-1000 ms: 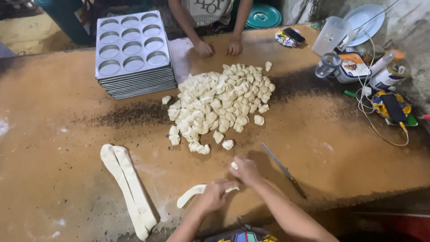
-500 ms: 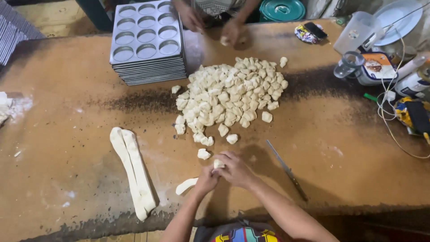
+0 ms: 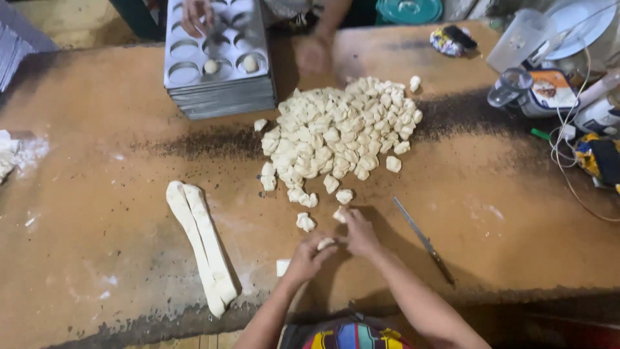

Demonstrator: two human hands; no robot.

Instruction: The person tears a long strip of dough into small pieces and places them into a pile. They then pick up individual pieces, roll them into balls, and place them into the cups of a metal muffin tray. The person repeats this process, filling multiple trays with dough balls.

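pale, soft dough is what you have in hand, seen from the head camera looking down over a worn brown bench [image 3: 116, 129]. your left hand [image 3: 309, 258] is pinched shut on a small dough piece [image 3: 326, 243], fingertips closed round it just above the bench. your right hand [image 3: 359, 232] sits touching the left, its fingers curled together over another dough bit [image 3: 340, 214] at their tips. i judge the stuff light, yielding and a little tacky: it will dent under any firm squeeze, so take each lump by its sides with the fingertips, gently. a small cut stub [image 3: 283, 267] lies just beside your left wrist, and a loose lump [image 3: 305, 223] sits near the hands.

beyond your hands lies the big heap of cut pieces [image 3: 336, 132], piled loosely, well apart from the two long dough strips [image 3: 201, 242] lying side by side to your left. a knife [image 3: 423, 240] rests flat on the bench to your right.

for containers: a stack of grey metal muffin trays [image 3: 219, 61] stands at the far edge; the top tray holds two dough balls in its cups, the other visible cups bare. another person's hand [image 3: 196, 14] reaches over it. at the far right, a clear plastic jug [image 3: 520, 40] stands tilted among clutter; its contents you cannot tell.
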